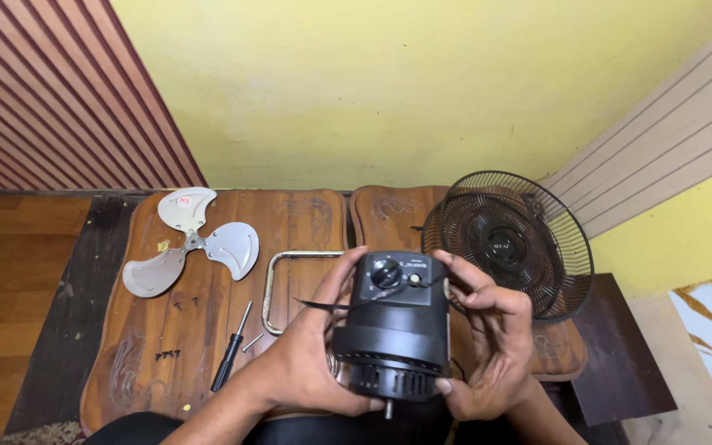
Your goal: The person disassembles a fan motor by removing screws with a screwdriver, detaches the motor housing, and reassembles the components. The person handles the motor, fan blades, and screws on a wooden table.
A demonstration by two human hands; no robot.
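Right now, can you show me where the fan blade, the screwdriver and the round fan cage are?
fan blade (194, 240): head view, on the hub where the three grey blades meet.
screwdriver (227, 364): head view, on its black handle.
fan cage (507, 244): head view, on the black centre disc of the wire grille.

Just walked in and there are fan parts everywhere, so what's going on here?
A person holds a black fan motor housing in both hands, left hand and right hand, shaft toward the camera. On the wooden table lie a three-blade fan propeller, a black screwdriver, a bent metal tube and a black fan guard.
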